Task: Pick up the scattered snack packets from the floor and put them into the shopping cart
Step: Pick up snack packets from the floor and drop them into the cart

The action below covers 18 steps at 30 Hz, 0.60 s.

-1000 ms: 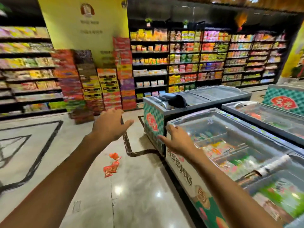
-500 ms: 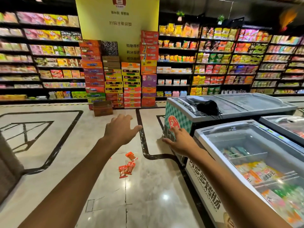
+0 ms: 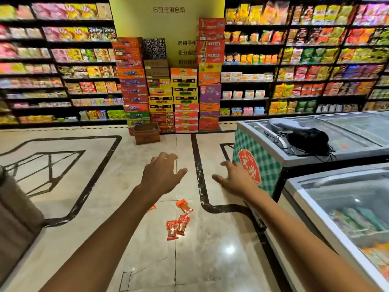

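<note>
Several small orange-red snack packets lie scattered on the shiny tiled floor in front of me, between my two arms. My left hand is stretched out above the floor, fingers relaxed, holding nothing. My right hand reaches forward beside the corner of the green-checked chest freezer, fingers spread, also empty. Both hands are well above and beyond the packets. No shopping cart is clearly visible.
Two glass-topped freezers line the right side, with a black bag on the far one. Stacked cartons and a cardboard box stand ahead. Stocked shelves run along the back. A brown object sits at the left edge.
The view has swung left and downward, bringing the packets nearer the centre. My right hand has left the freezer edge and opened wider; my left hand stays extended.
</note>
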Each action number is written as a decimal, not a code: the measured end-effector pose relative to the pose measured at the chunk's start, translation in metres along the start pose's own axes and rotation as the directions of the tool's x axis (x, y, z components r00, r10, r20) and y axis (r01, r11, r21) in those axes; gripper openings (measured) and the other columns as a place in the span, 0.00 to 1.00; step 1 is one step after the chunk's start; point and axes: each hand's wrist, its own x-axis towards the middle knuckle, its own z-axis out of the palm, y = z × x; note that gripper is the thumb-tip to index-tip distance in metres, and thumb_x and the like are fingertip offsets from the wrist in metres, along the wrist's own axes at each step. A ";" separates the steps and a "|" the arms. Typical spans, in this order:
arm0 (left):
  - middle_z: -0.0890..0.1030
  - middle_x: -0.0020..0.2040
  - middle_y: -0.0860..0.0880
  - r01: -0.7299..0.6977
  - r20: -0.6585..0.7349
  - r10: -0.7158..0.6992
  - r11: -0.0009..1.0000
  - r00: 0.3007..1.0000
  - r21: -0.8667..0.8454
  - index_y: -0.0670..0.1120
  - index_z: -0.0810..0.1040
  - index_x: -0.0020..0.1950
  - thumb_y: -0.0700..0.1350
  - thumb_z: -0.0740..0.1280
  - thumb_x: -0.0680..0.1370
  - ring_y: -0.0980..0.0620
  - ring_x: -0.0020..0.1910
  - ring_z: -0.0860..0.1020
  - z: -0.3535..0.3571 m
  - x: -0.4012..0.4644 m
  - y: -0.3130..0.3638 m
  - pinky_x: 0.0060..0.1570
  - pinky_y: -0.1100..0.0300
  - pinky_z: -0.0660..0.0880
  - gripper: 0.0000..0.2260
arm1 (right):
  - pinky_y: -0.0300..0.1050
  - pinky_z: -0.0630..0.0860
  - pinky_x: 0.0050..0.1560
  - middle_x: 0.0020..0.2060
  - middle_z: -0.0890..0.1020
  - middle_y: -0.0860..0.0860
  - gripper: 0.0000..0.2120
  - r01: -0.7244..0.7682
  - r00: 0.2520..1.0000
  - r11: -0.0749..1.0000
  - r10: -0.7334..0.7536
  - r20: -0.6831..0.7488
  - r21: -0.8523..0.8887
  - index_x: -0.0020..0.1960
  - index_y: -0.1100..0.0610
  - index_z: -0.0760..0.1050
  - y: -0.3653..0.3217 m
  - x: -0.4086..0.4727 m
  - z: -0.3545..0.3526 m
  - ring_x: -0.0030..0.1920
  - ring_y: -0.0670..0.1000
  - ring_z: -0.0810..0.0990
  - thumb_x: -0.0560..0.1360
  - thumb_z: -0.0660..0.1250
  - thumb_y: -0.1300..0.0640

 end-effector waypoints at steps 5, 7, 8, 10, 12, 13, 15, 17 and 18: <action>0.70 0.75 0.49 0.037 -0.038 -0.039 0.999 0.999 -0.035 0.52 0.70 0.74 0.63 0.63 0.79 0.45 0.72 0.70 0.024 0.085 -0.035 0.65 0.48 0.73 0.27 | 0.54 0.72 0.64 0.66 0.72 0.60 0.32 0.035 0.999 0.999 -0.036 0.036 0.022 0.73 0.54 0.65 -0.015 0.101 0.019 0.64 0.60 0.75 0.77 0.63 0.37; 0.70 0.75 0.49 0.051 -0.049 -0.054 0.997 0.997 -0.057 0.52 0.70 0.74 0.64 0.63 0.79 0.45 0.72 0.70 0.034 0.118 -0.050 0.65 0.47 0.73 0.27 | 0.54 0.73 0.63 0.66 0.72 0.60 0.32 0.047 0.997 0.998 -0.048 0.059 0.030 0.73 0.54 0.65 -0.023 0.139 0.030 0.63 0.61 0.75 0.77 0.63 0.36; 0.70 0.76 0.49 0.059 -0.052 -0.062 0.996 0.997 -0.064 0.52 0.70 0.74 0.64 0.63 0.79 0.45 0.72 0.70 0.040 0.136 -0.059 0.65 0.47 0.72 0.27 | 0.54 0.73 0.63 0.66 0.71 0.60 0.32 0.050 0.996 0.998 -0.052 0.072 0.029 0.73 0.54 0.65 -0.026 0.159 0.037 0.63 0.61 0.75 0.77 0.63 0.36; 0.70 0.76 0.49 0.068 -0.056 -0.072 0.995 0.996 -0.072 0.52 0.70 0.75 0.64 0.63 0.79 0.45 0.72 0.69 0.052 0.173 -0.077 0.65 0.47 0.72 0.27 | 0.54 0.73 0.64 0.68 0.70 0.60 0.32 0.058 0.995 0.998 -0.061 0.084 0.034 0.74 0.54 0.64 -0.034 0.202 0.053 0.63 0.60 0.76 0.77 0.62 0.36; 0.70 0.76 0.49 0.075 -0.057 -0.079 0.994 0.995 -0.077 0.52 0.70 0.75 0.65 0.63 0.79 0.45 0.72 0.69 0.067 0.213 -0.098 0.66 0.47 0.72 0.28 | 0.54 0.73 0.64 0.69 0.70 0.59 0.32 0.060 0.994 0.997 -0.064 0.084 0.044 0.75 0.53 0.64 -0.041 0.245 0.075 0.64 0.60 0.75 0.77 0.62 0.36; 0.69 0.76 0.49 0.080 -0.058 -0.084 0.994 0.995 -0.079 0.52 0.69 0.75 0.65 0.63 0.79 0.45 0.72 0.69 0.074 0.235 -0.109 0.66 0.47 0.72 0.28 | 0.54 0.72 0.65 0.69 0.70 0.59 0.32 0.058 0.994 0.998 -0.061 0.087 0.039 0.75 0.53 0.64 -0.044 0.267 0.087 0.65 0.60 0.75 0.77 0.62 0.36; 0.69 0.76 0.49 0.089 -0.054 -0.095 0.992 0.994 -0.094 0.52 0.69 0.75 0.64 0.63 0.79 0.44 0.73 0.68 0.091 0.277 -0.134 0.66 0.46 0.72 0.28 | 0.54 0.72 0.65 0.69 0.70 0.59 0.32 0.051 0.993 0.998 -0.054 0.107 0.030 0.75 0.53 0.64 -0.048 0.310 0.114 0.65 0.60 0.74 0.77 0.62 0.36; 0.69 0.76 0.48 0.096 -0.037 -0.101 0.988 0.994 -0.118 0.51 0.69 0.75 0.64 0.63 0.79 0.44 0.72 0.69 0.110 0.318 -0.159 0.66 0.46 0.72 0.28 | 0.53 0.72 0.65 0.68 0.70 0.60 0.32 0.024 0.990 1.000 -0.026 0.136 0.019 0.75 0.54 0.64 -0.050 0.352 0.140 0.65 0.60 0.74 0.77 0.62 0.37; 0.69 0.76 0.48 0.103 -0.020 -0.107 0.986 0.994 -0.130 0.51 0.69 0.75 0.63 0.63 0.79 0.44 0.72 0.69 0.120 0.337 -0.170 0.66 0.46 0.72 0.28 | 0.53 0.72 0.64 0.68 0.71 0.61 0.32 0.010 0.988 1.000 -0.013 0.154 0.018 0.75 0.54 0.64 -0.051 0.372 0.153 0.64 0.61 0.75 0.77 0.62 0.37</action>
